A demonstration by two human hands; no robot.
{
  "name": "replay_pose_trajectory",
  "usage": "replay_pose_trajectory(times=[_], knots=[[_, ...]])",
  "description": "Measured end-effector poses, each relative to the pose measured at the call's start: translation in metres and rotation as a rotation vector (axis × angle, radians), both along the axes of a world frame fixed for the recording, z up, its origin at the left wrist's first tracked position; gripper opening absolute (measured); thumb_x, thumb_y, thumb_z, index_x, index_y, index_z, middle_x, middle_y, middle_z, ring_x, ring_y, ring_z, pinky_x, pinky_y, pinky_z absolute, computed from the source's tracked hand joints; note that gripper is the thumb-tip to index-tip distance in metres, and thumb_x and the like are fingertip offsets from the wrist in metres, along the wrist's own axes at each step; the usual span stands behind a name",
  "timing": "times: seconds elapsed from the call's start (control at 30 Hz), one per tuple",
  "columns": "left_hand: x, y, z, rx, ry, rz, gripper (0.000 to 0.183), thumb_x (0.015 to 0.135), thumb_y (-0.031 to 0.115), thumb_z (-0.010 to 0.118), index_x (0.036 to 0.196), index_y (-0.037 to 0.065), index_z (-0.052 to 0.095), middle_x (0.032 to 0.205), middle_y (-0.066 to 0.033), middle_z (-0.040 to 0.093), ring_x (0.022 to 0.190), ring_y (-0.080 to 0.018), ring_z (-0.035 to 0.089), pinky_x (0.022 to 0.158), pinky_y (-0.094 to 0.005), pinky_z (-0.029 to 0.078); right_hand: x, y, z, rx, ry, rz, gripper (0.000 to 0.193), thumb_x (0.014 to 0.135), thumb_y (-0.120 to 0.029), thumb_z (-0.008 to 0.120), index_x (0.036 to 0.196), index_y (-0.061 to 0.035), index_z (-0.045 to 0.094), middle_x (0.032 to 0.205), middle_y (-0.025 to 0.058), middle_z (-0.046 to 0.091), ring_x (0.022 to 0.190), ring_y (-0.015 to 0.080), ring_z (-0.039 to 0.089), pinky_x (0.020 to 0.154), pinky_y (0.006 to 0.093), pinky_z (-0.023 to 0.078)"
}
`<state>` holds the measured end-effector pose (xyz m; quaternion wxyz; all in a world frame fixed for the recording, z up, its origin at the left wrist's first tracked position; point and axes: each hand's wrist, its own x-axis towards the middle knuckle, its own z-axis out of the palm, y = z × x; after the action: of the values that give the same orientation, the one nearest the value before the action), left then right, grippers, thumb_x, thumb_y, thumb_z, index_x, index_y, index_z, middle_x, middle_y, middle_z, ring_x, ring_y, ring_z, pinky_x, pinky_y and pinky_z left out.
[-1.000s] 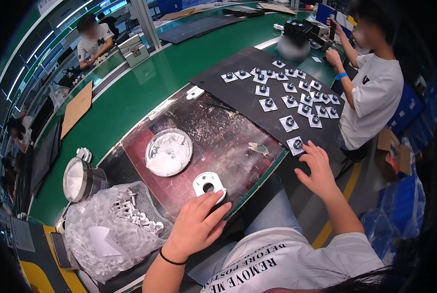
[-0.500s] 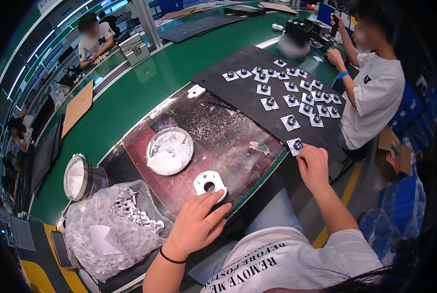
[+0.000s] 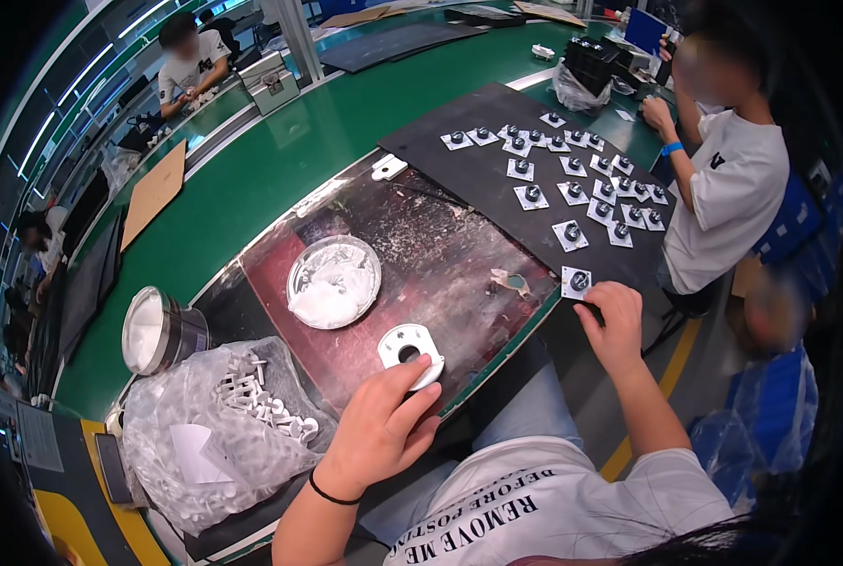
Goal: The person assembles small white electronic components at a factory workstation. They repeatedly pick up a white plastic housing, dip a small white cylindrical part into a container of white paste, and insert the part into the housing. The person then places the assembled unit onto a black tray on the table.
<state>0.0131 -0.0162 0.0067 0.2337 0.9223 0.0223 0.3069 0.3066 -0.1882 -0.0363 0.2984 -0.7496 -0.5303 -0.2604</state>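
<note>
The left hand (image 3: 379, 429) is resting at lower centre of the frame, its fingers loosely spread over the near edge of a white round plastic disc with a centre hole (image 3: 408, 346), pinning it flat on the worn reddish-brown work mat (image 3: 440, 259) so it is not sliding. The right hand (image 3: 615, 321), at centre right, is curling its fingers down beside a small white square plate with a dark knob (image 3: 577, 281), setting it at the near corner of the black sheet (image 3: 497, 165), in line with the rows of similar pieces. Whether it is gripping the plate I cannot tell. A shallow white dish of paste (image 3: 334, 281) is sitting above the disc, within reach.
</note>
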Motion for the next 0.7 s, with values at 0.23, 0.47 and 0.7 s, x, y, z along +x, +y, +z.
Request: replay_pose_trajectory(times=[0.23, 0.47, 0.7], knots=[[-0.002, 0.002, 0.002, 0.038, 0.028, -0.008, 0.068, 0.066, 0.005, 0.074, 0.126, 0.010, 0.042, 0.128, -0.0198, 0.049, 0.105, -0.0364, 0.055, 0.085, -0.0438, 0.046, 0.002, 0.002, -0.008, 0.012, -0.064, -0.068, 0.019, 0.070, -0.008, 0.073, 0.084, -0.0099, 0.062, 0.094, 0.0028, 0.065, 0.098, 0.0226, 0.058, 0.086, 0.0386, 0.039], [-0.005, 0.009, 0.000, -0.046, -0.020, 0.147, 0.079, 0.067, 0.016, 0.077, 0.133, 0.008, 0.034, 0.134, -0.0232, 0.042, 0.113, -0.0402, 0.050, 0.094, -0.0476, 0.041, -0.003, 0.003, 0.008, 0.161, 0.005, 0.022, 0.015, 0.071, 0.002, 0.067, 0.081, -0.0061, 0.060, 0.081, 0.0071, 0.061, 0.081, 0.0254, 0.060, 0.077, 0.0375, 0.043], [-0.005, 0.019, -0.010, -0.214, 0.056, 0.191, 0.096, 0.066, 0.027, 0.081, 0.139, 0.003, 0.025, 0.144, -0.0257, 0.030, 0.128, -0.0434, 0.036, 0.105, -0.0466, 0.032, -0.038, 0.045, 0.036, 0.051, 0.965, 0.552, 0.009, 0.080, 0.000, 0.067, 0.086, -0.0031, 0.060, 0.085, 0.0041, 0.062, 0.076, 0.0151, 0.058, 0.070, 0.0283, 0.046]])
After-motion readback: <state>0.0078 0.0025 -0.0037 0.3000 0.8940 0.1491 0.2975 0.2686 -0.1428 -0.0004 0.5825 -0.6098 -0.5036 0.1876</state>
